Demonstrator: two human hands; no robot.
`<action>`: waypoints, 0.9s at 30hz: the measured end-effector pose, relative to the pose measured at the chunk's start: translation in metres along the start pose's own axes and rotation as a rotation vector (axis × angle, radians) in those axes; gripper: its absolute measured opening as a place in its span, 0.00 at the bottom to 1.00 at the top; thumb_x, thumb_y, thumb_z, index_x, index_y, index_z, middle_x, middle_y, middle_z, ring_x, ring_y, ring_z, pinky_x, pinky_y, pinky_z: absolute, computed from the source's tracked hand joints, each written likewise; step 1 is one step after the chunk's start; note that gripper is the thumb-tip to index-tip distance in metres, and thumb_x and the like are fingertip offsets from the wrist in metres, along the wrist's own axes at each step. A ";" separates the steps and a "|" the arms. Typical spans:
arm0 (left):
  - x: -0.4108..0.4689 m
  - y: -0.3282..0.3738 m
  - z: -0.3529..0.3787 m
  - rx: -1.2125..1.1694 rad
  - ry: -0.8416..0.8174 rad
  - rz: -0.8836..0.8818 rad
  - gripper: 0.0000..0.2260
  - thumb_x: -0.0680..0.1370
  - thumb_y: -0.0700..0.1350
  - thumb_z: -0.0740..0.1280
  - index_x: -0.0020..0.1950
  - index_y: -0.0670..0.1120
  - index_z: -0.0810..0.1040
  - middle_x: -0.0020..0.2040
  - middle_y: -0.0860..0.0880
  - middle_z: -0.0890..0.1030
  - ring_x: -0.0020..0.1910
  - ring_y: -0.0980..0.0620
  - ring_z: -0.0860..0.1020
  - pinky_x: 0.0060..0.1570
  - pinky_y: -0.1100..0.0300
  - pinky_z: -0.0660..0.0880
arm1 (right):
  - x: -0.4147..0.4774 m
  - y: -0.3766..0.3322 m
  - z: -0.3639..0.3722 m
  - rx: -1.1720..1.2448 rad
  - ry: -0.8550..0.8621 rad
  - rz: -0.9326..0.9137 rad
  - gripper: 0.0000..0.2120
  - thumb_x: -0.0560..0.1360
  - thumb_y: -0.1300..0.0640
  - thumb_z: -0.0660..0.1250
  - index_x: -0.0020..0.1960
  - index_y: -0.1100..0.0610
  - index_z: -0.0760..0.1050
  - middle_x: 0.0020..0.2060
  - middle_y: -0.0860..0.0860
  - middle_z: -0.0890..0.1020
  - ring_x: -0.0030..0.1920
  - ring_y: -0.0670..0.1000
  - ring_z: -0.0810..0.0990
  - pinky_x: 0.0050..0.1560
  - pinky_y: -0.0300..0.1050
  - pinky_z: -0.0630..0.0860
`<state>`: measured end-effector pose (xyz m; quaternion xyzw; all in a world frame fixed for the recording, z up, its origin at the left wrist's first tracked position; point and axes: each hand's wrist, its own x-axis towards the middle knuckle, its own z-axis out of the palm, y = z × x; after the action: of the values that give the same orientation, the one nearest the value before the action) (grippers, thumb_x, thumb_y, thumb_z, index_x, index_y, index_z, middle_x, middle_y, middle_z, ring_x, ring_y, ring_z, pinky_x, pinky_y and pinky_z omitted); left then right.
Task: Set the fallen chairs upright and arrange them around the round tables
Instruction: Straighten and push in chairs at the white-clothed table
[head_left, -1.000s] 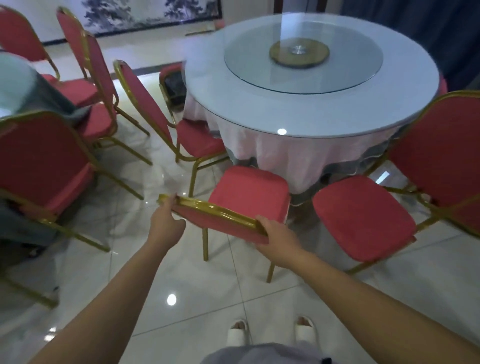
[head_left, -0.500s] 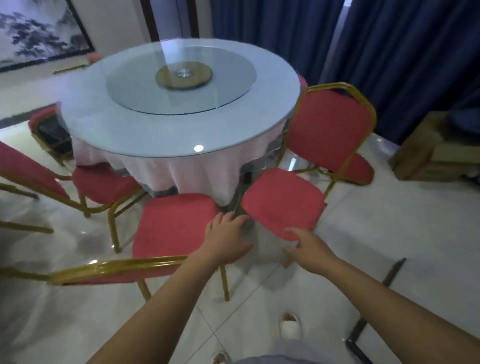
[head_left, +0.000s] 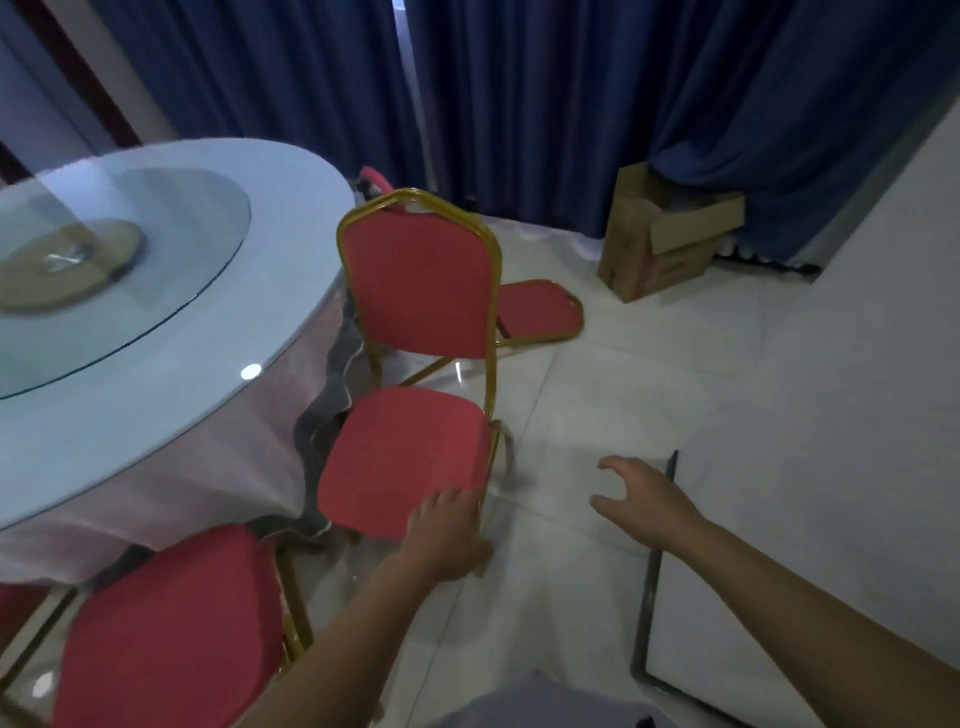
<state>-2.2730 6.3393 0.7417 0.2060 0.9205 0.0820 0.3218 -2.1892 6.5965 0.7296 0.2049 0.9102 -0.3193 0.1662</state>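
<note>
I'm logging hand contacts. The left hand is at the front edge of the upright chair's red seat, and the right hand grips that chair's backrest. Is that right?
Not quite. In the head view the left hand is at the front edge of the upright chair's red seat, but the right hand grips nothing. It hovers open over the floor, right of the chair and apart from it.

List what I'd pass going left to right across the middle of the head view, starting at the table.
First the round table → upright red chair → red chair lying on the floor → cardboard box.
</note>
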 end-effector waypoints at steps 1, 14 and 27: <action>0.014 0.010 -0.004 -0.003 -0.008 0.001 0.35 0.77 0.55 0.66 0.80 0.53 0.53 0.79 0.46 0.58 0.77 0.40 0.56 0.73 0.42 0.57 | 0.012 0.007 -0.008 0.005 -0.012 0.008 0.30 0.76 0.42 0.67 0.74 0.49 0.65 0.73 0.50 0.68 0.69 0.51 0.69 0.66 0.44 0.68; 0.277 0.112 -0.098 0.020 -0.060 0.081 0.39 0.75 0.54 0.69 0.80 0.53 0.51 0.78 0.45 0.60 0.76 0.40 0.59 0.72 0.44 0.61 | 0.246 0.021 -0.139 -0.140 -0.019 0.062 0.39 0.73 0.37 0.66 0.78 0.47 0.56 0.76 0.52 0.63 0.72 0.58 0.65 0.67 0.56 0.66; 0.532 0.210 -0.235 -0.091 -0.059 0.075 0.38 0.75 0.54 0.67 0.80 0.52 0.50 0.79 0.46 0.57 0.76 0.41 0.57 0.71 0.44 0.61 | 0.429 0.073 -0.302 -0.186 -0.049 0.258 0.39 0.73 0.38 0.67 0.78 0.44 0.54 0.79 0.50 0.56 0.76 0.56 0.59 0.71 0.55 0.60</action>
<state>-2.7283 6.7544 0.6868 0.2279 0.8976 0.1295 0.3543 -2.5755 6.9594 0.7294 0.2963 0.8976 -0.2146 0.2460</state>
